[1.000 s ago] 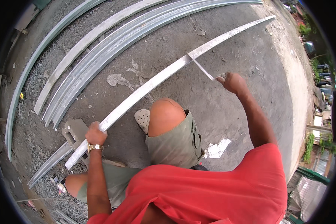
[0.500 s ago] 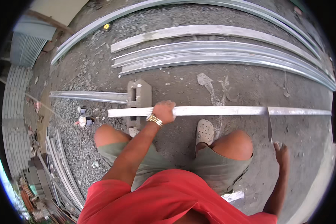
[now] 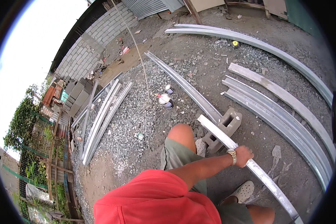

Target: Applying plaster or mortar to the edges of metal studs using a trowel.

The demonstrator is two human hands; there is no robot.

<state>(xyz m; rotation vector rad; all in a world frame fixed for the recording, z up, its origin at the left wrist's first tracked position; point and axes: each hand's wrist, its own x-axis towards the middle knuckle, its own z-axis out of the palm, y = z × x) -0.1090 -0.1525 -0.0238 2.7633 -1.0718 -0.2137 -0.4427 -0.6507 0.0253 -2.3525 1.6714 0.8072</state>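
My left hand (image 3: 244, 156), with a gold watch (image 3: 233, 156) on its wrist, is wrapped round a long metal bar (image 3: 267, 180) with a whitish coating. The bar runs from above a hollow concrete block (image 3: 229, 124) down to the lower right, where the picture's rim cuts it off. Just beyond the bar's near-block end, a grey metal channel (image 3: 190, 92) rests with one end against the block. My right hand and forearm are out of the picture. Two perforated clogs (image 3: 245, 191) are on my feet, either side of the bar's line.
An open can with whitish contents (image 3: 165, 100) and a smaller can (image 3: 169, 89) stand on gravel. More channels (image 3: 278, 106) lie at the right, others (image 3: 104, 118) at the left. A yellow round object (image 3: 235, 43) sits beyond. A block wall (image 3: 84, 52) stands at the back left.
The head view has swung left, bringing in the wall, fence and sky. My right hand, with its dark blade-like tool, has left the picture. My left hand keeps its grip on the bar.
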